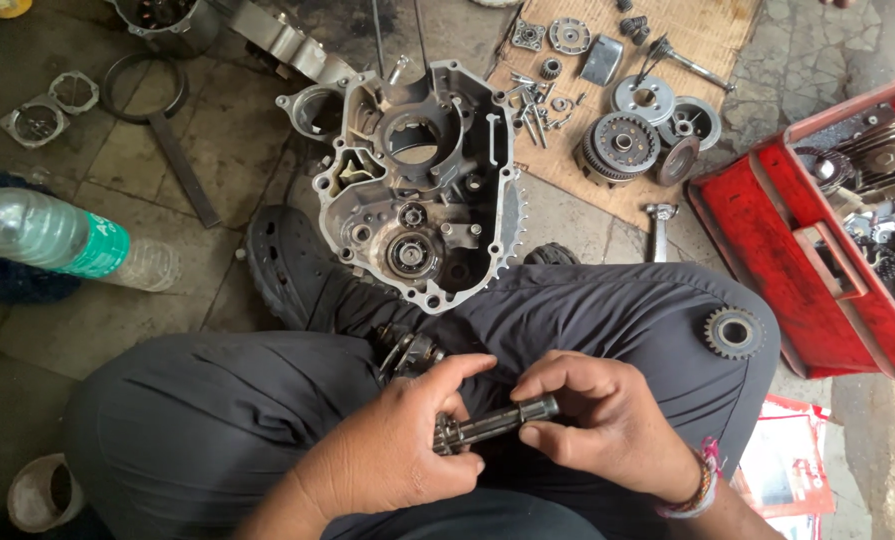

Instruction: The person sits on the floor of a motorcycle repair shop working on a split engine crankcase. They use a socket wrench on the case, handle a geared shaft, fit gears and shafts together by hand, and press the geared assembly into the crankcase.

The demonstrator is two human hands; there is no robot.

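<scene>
Right now your left hand (397, 450) and right hand (592, 425) both grip the splined gear shaft (492, 425) at opposite ends, level over your lap, probably to steady it, while the open crankcase half (417, 180) lies flat ahead between your knees.

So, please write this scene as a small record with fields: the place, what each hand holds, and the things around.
place: workshop floor, seen from above; the person sits with legs in dark trousers
left hand: left hand grips the geared end of a steel gear shaft
right hand: right hand pinches the shaft's other end
on knee: a small gear
in front: open engine crankcase
cardboard: clutch parts, bolts
right side: red crate of engine parts
left side: plastic water bottle
</scene>
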